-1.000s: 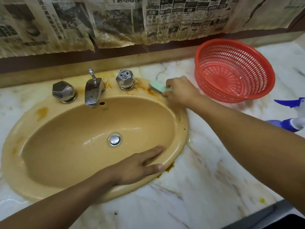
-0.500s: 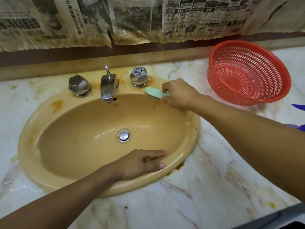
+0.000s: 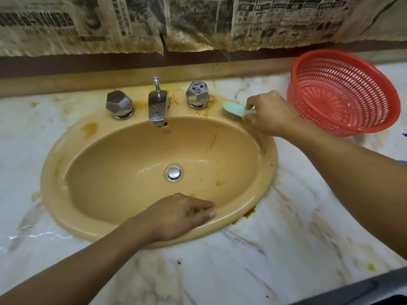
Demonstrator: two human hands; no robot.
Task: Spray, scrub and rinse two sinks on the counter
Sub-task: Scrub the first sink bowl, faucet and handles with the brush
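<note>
A tan oval sink (image 3: 66, 150) with orange stains is set into the marble counter. My right hand (image 3: 271, 115) grips a light green scrub brush (image 3: 233, 108), whose bristles press on the sink's back right rim beside the right tap knob (image 3: 197, 94). My left hand (image 3: 180, 214) rests on the sink's front rim, fingers curled loosely over the edge into the basin. The chrome spout (image 3: 157, 106) and left knob (image 3: 119, 104) stand at the back. An orange streak runs down the basin wall toward the drain (image 3: 174, 172).
A red plastic basket (image 3: 343, 91) stands tilted on the counter right of the sink, close to my right hand. Stained newspaper (image 3: 198, 23) hangs on the wall behind. The marble counter (image 3: 275, 249) carries brown and yellow spots. A dark edge runs along the front right.
The brush has moved from the inner back rim out to the rim right of the knob. My left hand's fingers have curled more over the front rim. The view has shifted left.
</note>
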